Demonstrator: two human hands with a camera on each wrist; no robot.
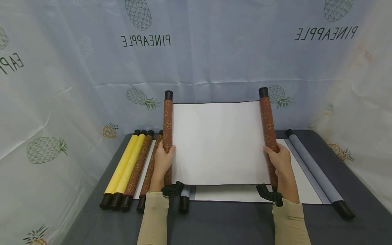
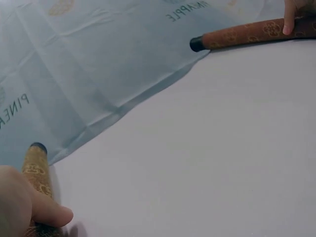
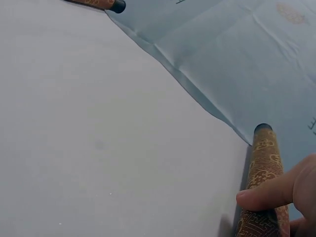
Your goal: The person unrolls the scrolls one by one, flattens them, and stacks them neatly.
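A blank white scroll (image 1: 218,143) with brown patterned rolls at both sides is held up, partly unrolled, above the table. My left hand (image 1: 163,160) grips its left roll (image 1: 167,119), thumb on the front in the left wrist view. Around the right roll (image 1: 267,119) curls my right hand (image 1: 279,160); the thumb (image 3: 264,195) lies across the patterned surface in the right wrist view. Black caps end both rolls. Beneath the raised scroll lies a grey scroll (image 1: 306,177), spread open on the table, its middle largely hidden.
On the left of the dark table (image 1: 220,224) lie two yellow rolls (image 1: 122,166) beside a brown-rolled scroll (image 1: 139,165) showing a white strip. The grey scroll's thick right roll (image 1: 315,166) lies near the right edge. A pineapple-print curtain (image 1: 214,51) hangs behind and at both sides.
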